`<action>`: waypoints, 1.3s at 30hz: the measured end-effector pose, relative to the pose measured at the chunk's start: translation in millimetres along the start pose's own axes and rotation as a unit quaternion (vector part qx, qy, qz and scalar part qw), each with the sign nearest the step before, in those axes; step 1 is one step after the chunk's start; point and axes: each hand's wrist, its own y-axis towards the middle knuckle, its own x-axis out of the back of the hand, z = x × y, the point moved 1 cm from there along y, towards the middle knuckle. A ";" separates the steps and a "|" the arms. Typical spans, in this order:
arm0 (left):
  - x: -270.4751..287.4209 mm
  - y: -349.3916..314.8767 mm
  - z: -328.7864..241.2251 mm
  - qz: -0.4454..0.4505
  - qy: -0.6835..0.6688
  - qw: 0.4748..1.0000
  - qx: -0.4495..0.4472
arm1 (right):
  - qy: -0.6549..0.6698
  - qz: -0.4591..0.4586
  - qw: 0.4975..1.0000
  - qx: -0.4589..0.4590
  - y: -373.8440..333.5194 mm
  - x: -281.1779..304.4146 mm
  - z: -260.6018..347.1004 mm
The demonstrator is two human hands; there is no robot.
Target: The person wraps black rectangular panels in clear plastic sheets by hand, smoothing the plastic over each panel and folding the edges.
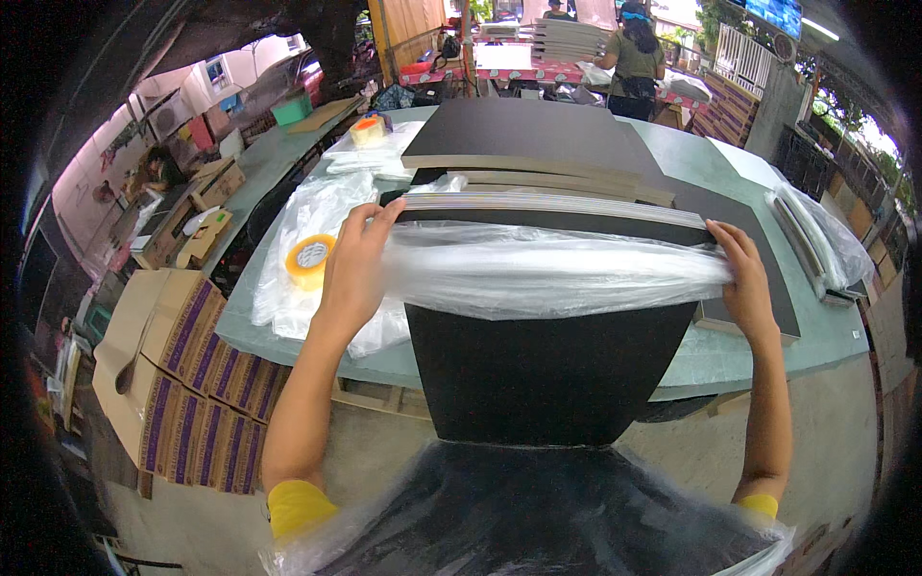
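Both hands pulling a clear plastic sleeve over a black panel

My left hand (353, 271) and right hand (747, 280) each pinch one end of the bunched clear plastic bag (557, 269), stretched across the black panel (547, 370) that overhangs the green table (730, 350). I judge the film could snag on a panel corner and tear if one side runs ahead; the tape roll (309, 257) sits just beside my left hand.

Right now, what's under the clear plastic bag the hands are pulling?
Under the clear plastic bag, a black board sticks out toward the person. Its far end is hidden beneath the bunched plastic.
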 end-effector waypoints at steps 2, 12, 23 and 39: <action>3.6 -7.9 -5.8 -0.010 0.018 1.000 0.006 | -0.067 -0.048 0.997 0.006 -9.5 0.7 4.8; 29.0 -43.1 -8.9 -0.113 -0.017 0.991 -0.064 | -0.063 -0.123 0.990 0.030 -56.8 26.8 9.5; -41.2 -143.5 76.4 0.104 -0.733 0.590 0.321 | 0.637 0.137 0.661 -0.372 -131.4 -44.3 -43.5; -184.9 -316.3 52.8 0.440 -0.235 0.778 0.382 | 0.080 0.231 0.783 -0.572 -362.3 -324.2 -123.6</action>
